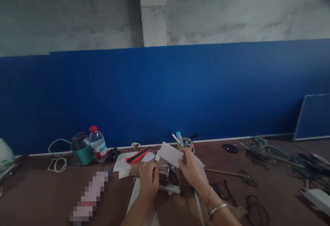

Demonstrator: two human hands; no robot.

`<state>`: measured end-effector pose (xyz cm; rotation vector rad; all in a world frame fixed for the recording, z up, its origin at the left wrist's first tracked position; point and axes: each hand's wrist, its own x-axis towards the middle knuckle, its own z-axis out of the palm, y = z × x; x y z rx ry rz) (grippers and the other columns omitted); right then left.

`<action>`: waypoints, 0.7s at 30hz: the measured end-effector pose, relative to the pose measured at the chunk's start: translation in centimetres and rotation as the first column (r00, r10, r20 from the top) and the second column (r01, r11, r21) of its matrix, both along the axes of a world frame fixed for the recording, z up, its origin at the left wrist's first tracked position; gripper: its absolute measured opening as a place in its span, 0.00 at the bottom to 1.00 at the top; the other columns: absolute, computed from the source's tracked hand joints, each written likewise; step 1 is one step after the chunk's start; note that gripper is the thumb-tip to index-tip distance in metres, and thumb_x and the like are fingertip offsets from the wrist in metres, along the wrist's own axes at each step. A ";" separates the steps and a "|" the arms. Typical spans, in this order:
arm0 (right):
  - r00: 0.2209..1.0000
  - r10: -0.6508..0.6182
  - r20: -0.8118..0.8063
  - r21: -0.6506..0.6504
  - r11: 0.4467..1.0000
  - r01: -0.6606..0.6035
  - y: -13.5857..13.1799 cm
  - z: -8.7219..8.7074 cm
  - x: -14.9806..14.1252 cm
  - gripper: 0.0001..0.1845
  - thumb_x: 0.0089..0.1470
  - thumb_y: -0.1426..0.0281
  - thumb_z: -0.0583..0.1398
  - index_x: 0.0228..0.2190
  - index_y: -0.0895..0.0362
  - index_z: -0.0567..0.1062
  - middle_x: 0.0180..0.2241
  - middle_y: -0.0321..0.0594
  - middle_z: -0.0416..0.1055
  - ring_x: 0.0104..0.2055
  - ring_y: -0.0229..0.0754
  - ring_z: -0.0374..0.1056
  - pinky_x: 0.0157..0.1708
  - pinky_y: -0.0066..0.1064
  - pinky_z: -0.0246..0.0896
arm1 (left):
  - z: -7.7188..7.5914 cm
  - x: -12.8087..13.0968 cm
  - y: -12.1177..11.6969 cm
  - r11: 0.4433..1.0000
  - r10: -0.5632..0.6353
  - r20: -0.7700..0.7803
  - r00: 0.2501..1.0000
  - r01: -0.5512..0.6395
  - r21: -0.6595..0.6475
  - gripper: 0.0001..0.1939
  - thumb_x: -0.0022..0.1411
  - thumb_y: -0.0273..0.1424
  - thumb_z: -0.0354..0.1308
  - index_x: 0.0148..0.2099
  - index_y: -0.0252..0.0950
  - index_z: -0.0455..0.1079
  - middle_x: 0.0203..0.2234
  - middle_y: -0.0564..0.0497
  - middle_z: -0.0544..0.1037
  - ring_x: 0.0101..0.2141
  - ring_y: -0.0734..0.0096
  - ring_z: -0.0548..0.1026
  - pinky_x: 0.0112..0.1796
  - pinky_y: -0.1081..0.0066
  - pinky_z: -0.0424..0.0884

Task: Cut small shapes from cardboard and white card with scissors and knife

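A small white piece of paper (pixel 170 154) is pinched between the thumb and fingers of my right hand (pixel 190 167), raised over the desk and tilted. My left hand (pixel 149 178) lies lower and to the left, fingers slightly bent, resting on a brown piece of cardboard (pixel 135 169); nothing shows in its grasp. Just beyond it are an orange-and-black strip-like object (pixel 138 155) and several white sheets (pixel 120 162). Black-handled scissors (pixel 172 175) lie between my hands. A pen cup (pixel 191 148) holding pens stands behind my right hand, partly hidden by it.
To the left stand a red-capped bottle (pixel 98 145) and a teal-and-dark container (pixel 82 150), with a white cable (pixel 58 161) beside them. Tangled cords (pixel 268 153) spread over the right side. A blue partition (pixel 165 92) closes off the back of the brown desk (pixel 41 191).
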<state>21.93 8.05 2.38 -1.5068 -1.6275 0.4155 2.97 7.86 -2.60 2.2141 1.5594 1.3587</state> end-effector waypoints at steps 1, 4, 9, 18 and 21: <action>1.000 0.003 -0.015 -0.014 1.000 -0.004 0.0 0.1 0.0 0.17 0.46 0.75 0.51 0.41 0.55 0.63 0.27 0.36 0.67 0.29 0.41 0.67 0.31 0.29 0.62 | 0.0 0.0 0.0 1.000 -0.004 -0.014 1.000 0.003 -0.012 0.09 0.59 0.25 0.45 0.27 0.38 0.62 0.26 0.49 0.72 0.33 0.61 0.70 0.35 0.63 0.60; 0.999 0.005 -0.034 -0.045 0.999 -0.007 -0.1 0.3 -0.1 0.17 0.45 0.75 0.51 0.40 0.54 0.62 0.28 0.36 0.67 0.28 0.41 0.67 0.31 0.29 0.61 | 0.1 0.1 -0.1 0.999 -0.026 -0.065 0.998 0.023 -0.049 0.09 0.57 0.23 0.46 0.27 0.38 0.61 0.28 0.49 0.73 0.35 0.61 0.69 0.36 0.63 0.60; 1.000 -0.009 -0.024 -0.056 0.998 0.007 -0.3 0.8 -0.1 0.17 0.44 0.75 0.51 0.39 0.55 0.63 0.26 0.34 0.67 0.28 0.41 0.67 0.31 0.29 0.61 | 0.2 0.2 -0.1 0.995 -0.049 -0.103 0.994 0.040 -0.089 0.08 0.55 0.22 0.47 0.27 0.37 0.63 0.30 0.48 0.73 0.37 0.59 0.69 0.38 0.61 0.60; 0.985 0.096 -0.147 -0.066 0.992 -0.106 0.5 -0.9 -0.5 0.15 0.43 0.77 0.52 0.37 0.55 0.62 0.27 0.35 0.69 0.26 0.39 0.67 0.27 0.26 0.61 | 0.2 0.2 0.0 0.988 -0.130 0.124 0.984 0.139 -0.069 0.08 0.59 0.31 0.51 0.38 0.37 0.71 0.34 0.45 0.76 0.39 0.57 0.71 0.41 0.58 0.64; 0.961 0.175 -0.216 -0.115 0.972 -0.203 0.5 -1.3 -1.0 0.14 0.43 0.77 0.52 0.35 0.54 0.60 0.25 0.33 0.69 0.24 0.37 0.67 0.24 0.24 0.60 | 0.1 0.5 0.2 0.977 -0.165 0.272 0.948 0.195 -0.087 0.11 0.60 0.36 0.51 0.38 0.37 0.72 0.34 0.45 0.77 0.38 0.58 0.72 0.40 0.60 0.66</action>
